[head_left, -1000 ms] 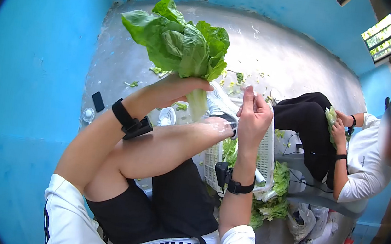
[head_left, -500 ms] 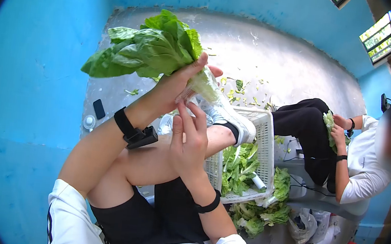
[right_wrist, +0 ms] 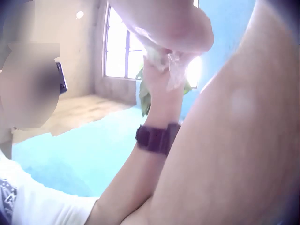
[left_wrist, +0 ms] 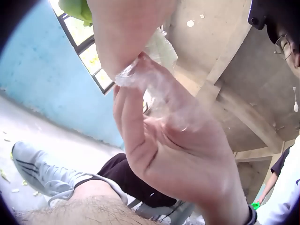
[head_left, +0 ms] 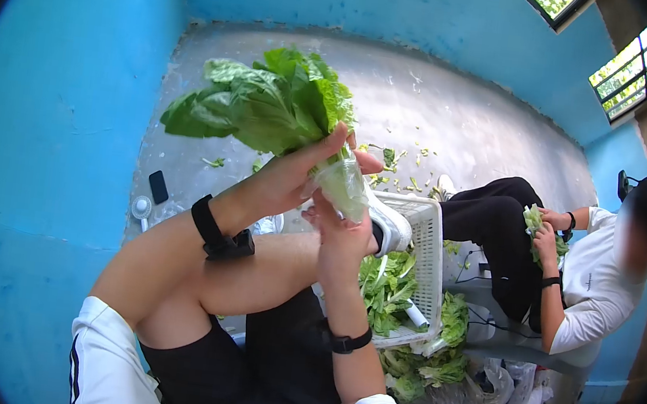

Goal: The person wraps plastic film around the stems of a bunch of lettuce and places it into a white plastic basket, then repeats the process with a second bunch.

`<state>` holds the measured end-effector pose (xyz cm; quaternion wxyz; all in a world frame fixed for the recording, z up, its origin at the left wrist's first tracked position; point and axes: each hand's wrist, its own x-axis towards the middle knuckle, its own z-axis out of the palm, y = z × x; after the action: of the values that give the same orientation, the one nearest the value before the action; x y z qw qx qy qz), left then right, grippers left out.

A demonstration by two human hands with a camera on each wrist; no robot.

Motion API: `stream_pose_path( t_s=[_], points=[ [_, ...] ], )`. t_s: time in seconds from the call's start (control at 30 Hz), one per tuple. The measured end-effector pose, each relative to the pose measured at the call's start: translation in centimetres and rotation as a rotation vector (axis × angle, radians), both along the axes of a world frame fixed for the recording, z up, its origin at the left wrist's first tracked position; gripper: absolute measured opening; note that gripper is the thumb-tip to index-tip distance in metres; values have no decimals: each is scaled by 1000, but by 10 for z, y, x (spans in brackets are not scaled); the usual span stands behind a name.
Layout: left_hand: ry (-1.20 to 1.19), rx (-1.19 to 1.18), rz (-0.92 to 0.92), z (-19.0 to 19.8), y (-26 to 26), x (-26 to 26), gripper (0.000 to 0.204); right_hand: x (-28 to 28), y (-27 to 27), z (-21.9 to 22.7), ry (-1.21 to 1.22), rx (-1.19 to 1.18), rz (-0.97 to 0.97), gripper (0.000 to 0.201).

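My left hand (head_left: 295,171) grips a leafy green lettuce (head_left: 258,107) round its pale stalk, the leaves fanning up and to the left in the head view. Clear plastic film (head_left: 345,188) wraps the stalk end. From below, my right hand (head_left: 343,240) pinches the film at the base, its fingertips close to the left hand. In the left wrist view, crinkled film (left_wrist: 159,89) lies along the right hand's fingers, and the pale stalk end shows behind. The right wrist view shows a loose flap of film (right_wrist: 174,72); leaves are partly hidden behind the left wrist.
A white slatted crate (head_left: 435,255) with loose greens (head_left: 385,289) and a white roll (head_left: 417,316) stands beside my raised foot. More lettuce (head_left: 412,372) is piled below it. Another seated person (head_left: 598,281) handles lettuce at right. A phone (head_left: 157,187) lies on the floor.
My right hand came from the right side, apart from the lettuce, to the film-wrapped stalk end. The lettuce tipped from nearly upright over to the left and is now lower in view.
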<state>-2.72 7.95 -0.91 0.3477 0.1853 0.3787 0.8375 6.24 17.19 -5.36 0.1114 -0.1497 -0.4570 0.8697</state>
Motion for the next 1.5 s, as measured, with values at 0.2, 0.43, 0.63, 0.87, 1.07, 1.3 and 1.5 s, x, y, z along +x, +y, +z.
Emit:
stream_pose_path(
  t_s=[0.2, 0.43, 0.63, 0.87, 1.07, 1.3, 1.5],
  points=[
    [-125, 80, -37, -8, -18, -5, 36, -12, 19, -12, 195, 775, 109, 35],
    [-153, 96, -108, -19, -58, -17, 33, -26, 31, 1, 316, 837, 526, 29],
    [-255, 6, -93, -17, -84, -11, 30, -38, 31, 7, 180, 271, 900, 29],
    [-210, -28, 47, -24, -92, -10, 29, -35, 7, -16, 36, 98, 665, 23],
    [-165, -14, 11, -32, -89, -18, 28, -44, -3, -29, 96, 196, 481, 18],
    [-195, -228, 145, -46, -66, -36, 23, -66, 16, -53, 177, 582, 122, 16],
    [-200, -414, 184, -59, -44, -48, 12, -85, 32, -56, 155, 756, 81, 16]
  ],
)
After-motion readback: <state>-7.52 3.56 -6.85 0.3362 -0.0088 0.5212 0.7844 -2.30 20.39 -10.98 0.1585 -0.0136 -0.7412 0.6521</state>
